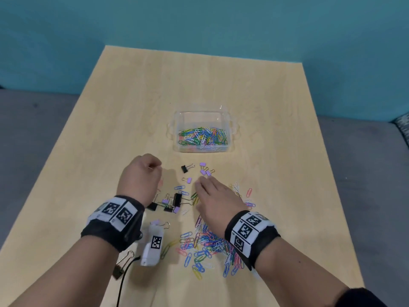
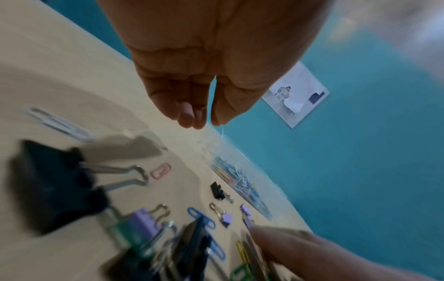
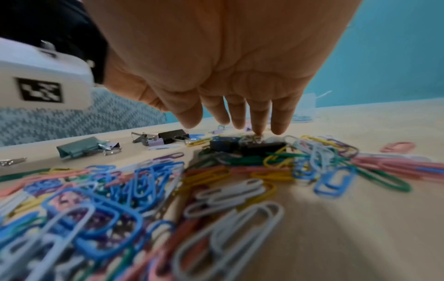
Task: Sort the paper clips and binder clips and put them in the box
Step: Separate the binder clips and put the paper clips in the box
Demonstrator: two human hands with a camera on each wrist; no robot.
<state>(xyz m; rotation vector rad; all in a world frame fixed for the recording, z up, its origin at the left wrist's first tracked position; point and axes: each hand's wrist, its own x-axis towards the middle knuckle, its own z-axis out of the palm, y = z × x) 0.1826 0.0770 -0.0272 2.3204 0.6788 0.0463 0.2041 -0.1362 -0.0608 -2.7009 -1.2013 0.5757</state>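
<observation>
A clear plastic box [image 1: 231, 131] stands mid-table and holds several coloured paper clips [image 1: 202, 137]. Many loose paper clips [image 1: 205, 242] lie near me, under my right wrist. Small purple binder clips [image 1: 202, 166], a black one [image 1: 184, 168] and a cluster of black and purple ones [image 1: 174, 201] lie between my hands. My left hand [image 1: 152, 168] hovers left of them with curled fingers; thumb and fingertips [image 2: 192, 117] seem to pinch a thin white paper clip. My right hand [image 1: 204, 181] is flat, and one straight fingertip [image 3: 257, 131] touches a black binder clip [image 3: 261, 147].
A white camera unit [image 1: 153, 244] with a black cable hangs below my left wrist. One more binder clip [image 1: 120, 265] lies near the table's left edge. A teal wall is behind the table, grey floor on both sides and a patterned cushion [image 1: 402, 127] at the far right.
</observation>
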